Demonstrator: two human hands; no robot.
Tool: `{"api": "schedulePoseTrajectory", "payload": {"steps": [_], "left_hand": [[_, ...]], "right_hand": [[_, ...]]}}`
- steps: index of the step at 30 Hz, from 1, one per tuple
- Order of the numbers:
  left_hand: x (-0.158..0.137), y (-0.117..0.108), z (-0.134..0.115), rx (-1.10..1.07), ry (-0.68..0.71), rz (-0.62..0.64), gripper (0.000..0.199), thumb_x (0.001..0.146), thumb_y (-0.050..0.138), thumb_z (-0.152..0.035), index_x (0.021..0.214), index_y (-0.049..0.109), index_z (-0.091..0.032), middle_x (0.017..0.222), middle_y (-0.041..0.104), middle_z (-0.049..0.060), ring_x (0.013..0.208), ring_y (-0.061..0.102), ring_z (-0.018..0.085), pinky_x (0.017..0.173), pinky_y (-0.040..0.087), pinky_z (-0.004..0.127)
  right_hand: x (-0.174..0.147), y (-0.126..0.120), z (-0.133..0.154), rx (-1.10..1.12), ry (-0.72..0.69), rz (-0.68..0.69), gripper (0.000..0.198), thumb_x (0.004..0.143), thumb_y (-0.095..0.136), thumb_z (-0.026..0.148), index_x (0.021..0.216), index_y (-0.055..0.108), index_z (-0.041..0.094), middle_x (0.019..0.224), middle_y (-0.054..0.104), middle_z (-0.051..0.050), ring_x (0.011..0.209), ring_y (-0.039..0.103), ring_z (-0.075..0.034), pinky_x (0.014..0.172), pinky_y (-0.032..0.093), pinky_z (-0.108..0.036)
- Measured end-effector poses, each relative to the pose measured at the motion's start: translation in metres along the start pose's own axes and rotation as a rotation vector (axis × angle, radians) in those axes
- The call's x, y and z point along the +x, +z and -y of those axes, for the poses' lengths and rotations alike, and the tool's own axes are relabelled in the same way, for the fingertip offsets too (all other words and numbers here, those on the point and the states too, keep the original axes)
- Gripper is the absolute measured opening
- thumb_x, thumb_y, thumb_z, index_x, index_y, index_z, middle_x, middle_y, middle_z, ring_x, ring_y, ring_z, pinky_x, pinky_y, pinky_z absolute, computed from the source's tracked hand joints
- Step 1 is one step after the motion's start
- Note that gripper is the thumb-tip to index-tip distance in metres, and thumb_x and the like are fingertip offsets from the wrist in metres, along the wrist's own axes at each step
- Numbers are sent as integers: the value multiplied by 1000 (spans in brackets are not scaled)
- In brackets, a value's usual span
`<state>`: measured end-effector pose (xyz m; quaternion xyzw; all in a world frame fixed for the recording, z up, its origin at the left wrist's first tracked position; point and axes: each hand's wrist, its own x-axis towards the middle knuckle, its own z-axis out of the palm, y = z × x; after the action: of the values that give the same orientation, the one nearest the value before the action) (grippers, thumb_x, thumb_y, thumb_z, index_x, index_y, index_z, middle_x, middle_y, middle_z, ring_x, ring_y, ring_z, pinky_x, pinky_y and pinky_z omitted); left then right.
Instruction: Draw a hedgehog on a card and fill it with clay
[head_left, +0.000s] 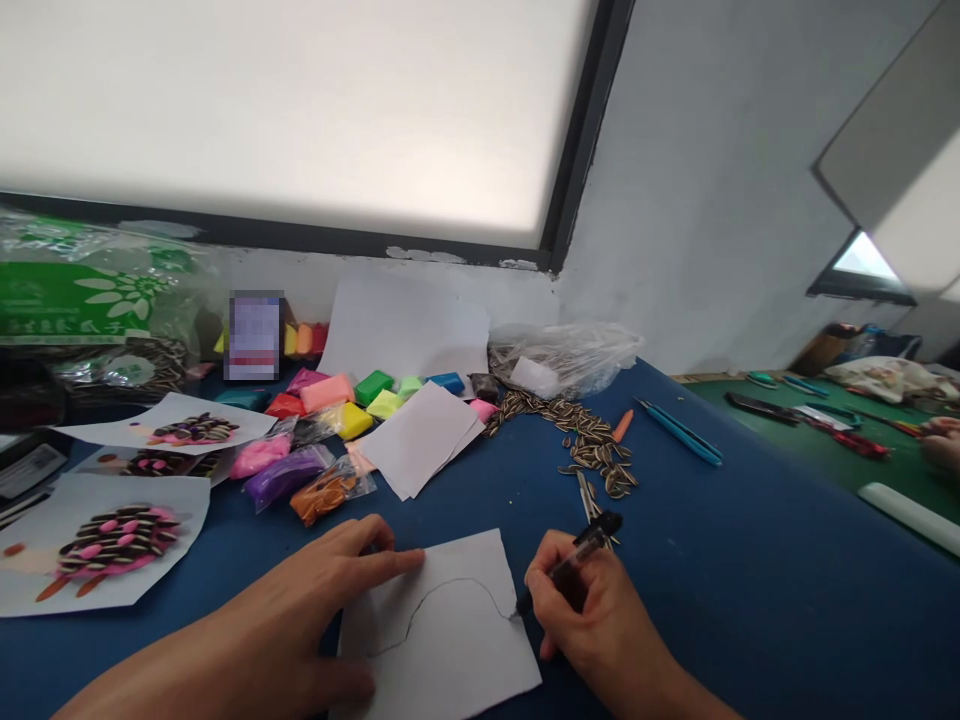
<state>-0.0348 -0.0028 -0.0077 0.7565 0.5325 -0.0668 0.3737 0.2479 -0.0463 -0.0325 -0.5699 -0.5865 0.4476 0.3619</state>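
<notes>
At bottom centre, the right hand (589,612) is pinching a black-and-clear plastic pen (568,566); the left hand (319,590), loosely spread, is pressing a white rectangular paper sheet (459,645).

1. Diffuse light glows from a pale window panel (300,110), upper left
2. The wall (697,200), upper right, is dim grey
3. Glare flecks the plastic bag (97,300), far left
4. Pixelation masks an upright card (255,335), left of centre
5. Right edge looks stretched and soft
</notes>
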Motion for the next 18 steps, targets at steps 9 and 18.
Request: {"api": "schedulePoseTrajectory", "payload": {"steps": [9, 18], "left_hand": [[0, -1, 6, -3, 7, 12, 93, 69, 72, -18, 154, 47, -46, 172, 25, -7, 157, 21, 38, 127, 20, 51], [-3, -7, -2, -108, 110, 13, 92, 64, 71, -13, 150, 52, -41, 156, 43, 0, 145, 39, 34, 118, 38, 41]], "right_hand": [[-2, 0, 8, -24, -91, -42, 27, 89, 59, 40, 69, 51, 22, 58, 38, 7, 50, 39, -11, 48, 33, -24], [-11, 27, 22, 185, 88, 214, 25, 85, 71, 43, 92, 64, 20, 70, 59, 2, 55, 52, -11, 56, 42, -24]]}}
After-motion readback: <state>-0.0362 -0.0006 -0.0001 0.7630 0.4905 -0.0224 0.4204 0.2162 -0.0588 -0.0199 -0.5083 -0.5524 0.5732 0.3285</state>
